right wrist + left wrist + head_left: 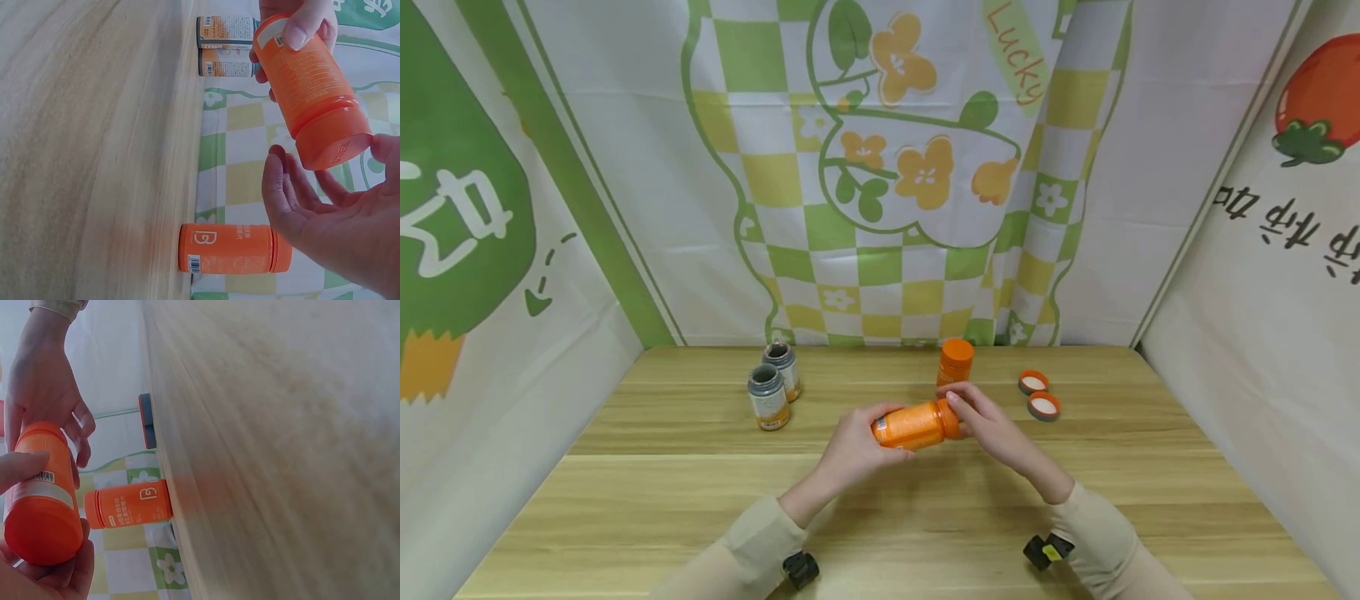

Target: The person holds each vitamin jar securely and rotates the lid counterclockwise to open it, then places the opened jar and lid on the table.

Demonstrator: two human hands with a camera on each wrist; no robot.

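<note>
Head view: left hand [852,446] is gripping a capped orange bottle [910,427], tilting it above the worktop [925,521]. Right hand [988,423] is holding its fingers loosely spread at the bottle's cap [331,139]. Second orange bottle [956,363] is standing behind; two uncapped grey-necked bottles [770,410] are standing left, two lids [1043,407] lying right.

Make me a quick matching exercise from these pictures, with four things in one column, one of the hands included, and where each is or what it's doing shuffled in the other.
Things
1. Pair of jars
2. Loose caps
3. Unheld orange bottle
4. Left hand

Places and states
A. Upright on the table, cap on
B. Gripping a capped orange bottle
C. Uncovered, at the left of the table
D. At the right of the table, white insides showing

Right pairs: 1-C, 2-D, 3-A, 4-B.
</note>
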